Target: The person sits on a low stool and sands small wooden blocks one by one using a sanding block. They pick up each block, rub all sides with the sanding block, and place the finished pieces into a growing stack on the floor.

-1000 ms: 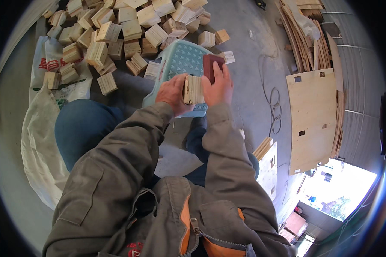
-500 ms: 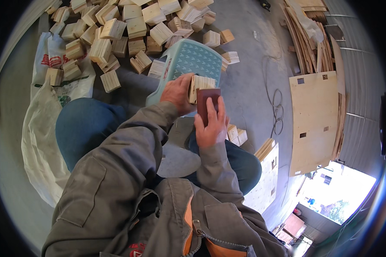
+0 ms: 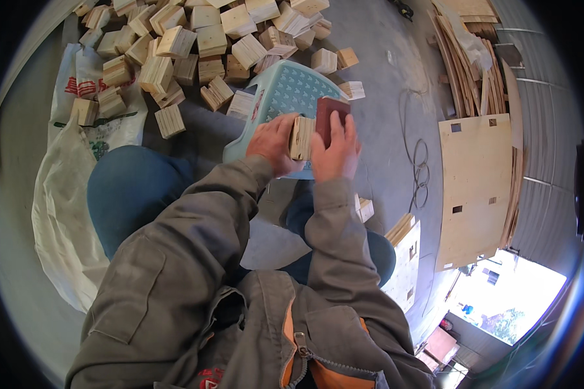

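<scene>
A light-blue plastic stool (image 3: 292, 87) stands in front of my knees. On its seat rests a layered plywood block (image 3: 302, 137), and my left hand (image 3: 272, 144) is closed around its left side. My right hand (image 3: 337, 148) grips a flat, reddish-brown sanding block (image 3: 331, 115), fingers laid over its top face. The sanding block sits at the wooden block's right, its upper end reaching toward the stool's far right edge. Whether the two blocks touch is hard to see behind my right fingers.
A big pile of similar wooden blocks (image 3: 211, 40) lies beyond the stool. At left is a white woven sack (image 3: 68, 214). Plywood sheets (image 3: 475, 188) and stacked boards (image 3: 464, 71) lean along the right wall. A thin cable (image 3: 421, 170) curls on the floor. Several blocks (image 3: 365, 209) lie beside my right knee.
My right hand has pushed the sanding block away from me and slightly right, uncovering more of the plywood block. My left hand keeps its hold, nearly in place.
</scene>
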A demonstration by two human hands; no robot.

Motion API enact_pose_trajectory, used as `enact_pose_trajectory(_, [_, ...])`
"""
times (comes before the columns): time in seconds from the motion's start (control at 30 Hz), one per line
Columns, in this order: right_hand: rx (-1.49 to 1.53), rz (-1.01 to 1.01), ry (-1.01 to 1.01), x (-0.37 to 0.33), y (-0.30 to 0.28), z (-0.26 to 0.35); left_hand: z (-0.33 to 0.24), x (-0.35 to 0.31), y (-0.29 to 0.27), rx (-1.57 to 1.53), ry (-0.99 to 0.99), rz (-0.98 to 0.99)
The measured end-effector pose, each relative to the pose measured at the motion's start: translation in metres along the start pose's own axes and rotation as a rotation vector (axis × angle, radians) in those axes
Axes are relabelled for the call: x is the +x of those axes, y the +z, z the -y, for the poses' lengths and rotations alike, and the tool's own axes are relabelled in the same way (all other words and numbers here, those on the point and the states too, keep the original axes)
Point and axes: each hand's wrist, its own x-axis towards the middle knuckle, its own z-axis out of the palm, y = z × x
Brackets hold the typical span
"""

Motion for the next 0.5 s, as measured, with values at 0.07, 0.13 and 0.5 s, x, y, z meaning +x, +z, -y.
enact_pose_trajectory(0.07, [0.009,0.015,-0.058,-0.027,-0.012,0.006,0.000,0.001,-0.001,-0.002,-0.007,0.002])
enact_pose_trajectory(0.13, [0.065,0.032,-0.087,-0.054,-0.024,0.010,-0.001,0.001,-0.003,-0.005,-0.016,0.015])
enact_pose_trajectory(0.5, [0.116,0.036,-0.158,-0.077,-0.035,0.020,0.001,0.003,0.000,0.004,-0.036,0.030])
